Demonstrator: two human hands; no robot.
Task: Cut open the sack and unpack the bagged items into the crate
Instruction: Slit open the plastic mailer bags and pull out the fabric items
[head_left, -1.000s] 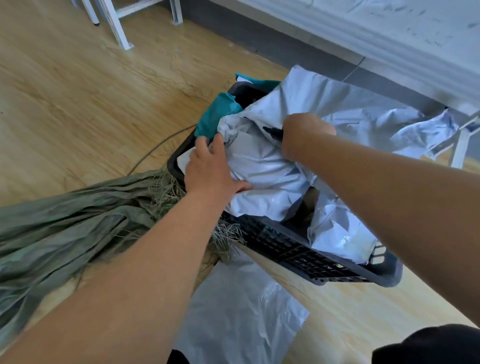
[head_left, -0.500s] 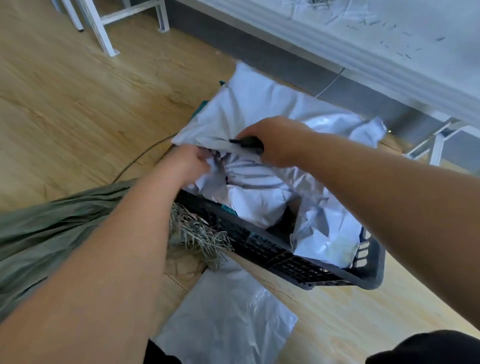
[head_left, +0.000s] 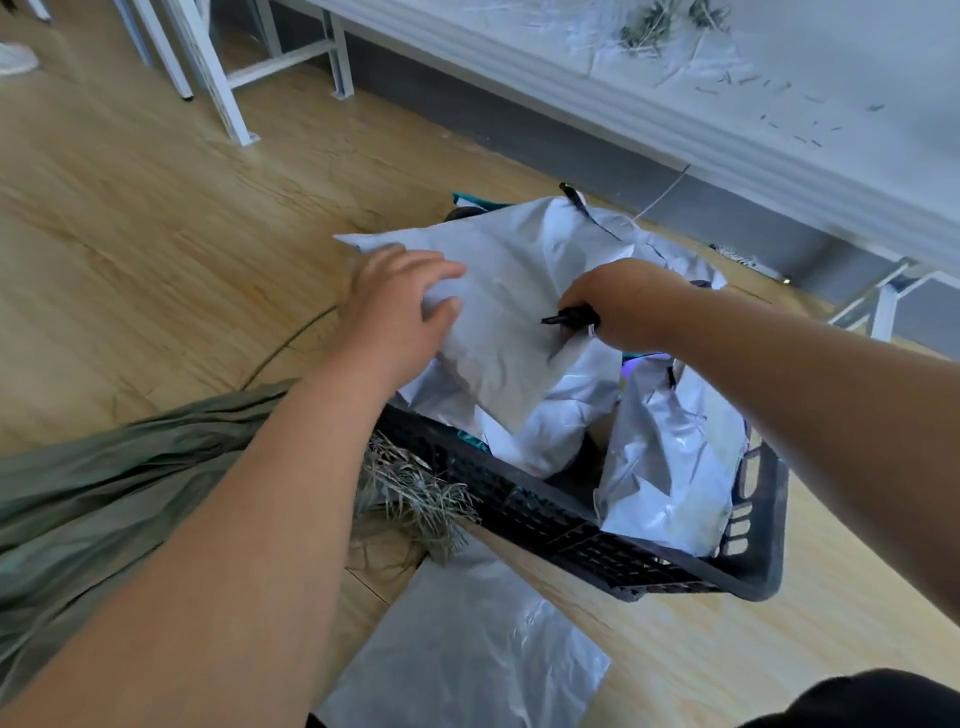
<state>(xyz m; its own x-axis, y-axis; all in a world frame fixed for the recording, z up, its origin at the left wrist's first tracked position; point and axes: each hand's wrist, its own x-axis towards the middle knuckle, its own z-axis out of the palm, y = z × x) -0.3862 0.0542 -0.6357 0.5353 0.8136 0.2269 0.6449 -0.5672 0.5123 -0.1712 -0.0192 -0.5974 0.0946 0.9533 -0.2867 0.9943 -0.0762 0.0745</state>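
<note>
Crate (head_left: 613, 551): black plastic, lattice walls, slotted handle at its right end, standing on the floor. Heaped above the rim with grey-white poly mailer bags; a bit of teal packaging shows at the far edge and between the bags low inside.

Top bag (head_left: 519, 322): flat, matte grey, lightly creased, lying tilted across the pile with one corner out past the crate's far left side. Another bag (head_left: 670, 467), glossier and crumpled, stands upright against the crate's right end.

Left hand (head_left: 400, 312): fingers spread wide and relaxed, resting on the left edge of the top bag, thumb on its upper face. Right hand (head_left: 628, 301): curled into a fist round a black-handled cutter (head_left: 569, 317), tip pointing left just over the top bag; cannot tell whether the tip touches the plastic.

Sack (head_left: 130, 488): olive-green woven fabric, collapsed in long folds on the floor left of the crate, its frayed, straw-like cut edge (head_left: 415, 493) lying against the crate's near wall. One loose grey bag (head_left: 467, 654) lies flat on the floor in front of the crate.

Floor (head_left: 156, 234): light wood-grain planks. A thin dark cable runs over it left of the crate. White metal frame legs (head_left: 218, 78) stand far left beyond the crate. Behind the crate runs a white table (head_left: 727, 104), its top scattered with fibre scraps.
</note>
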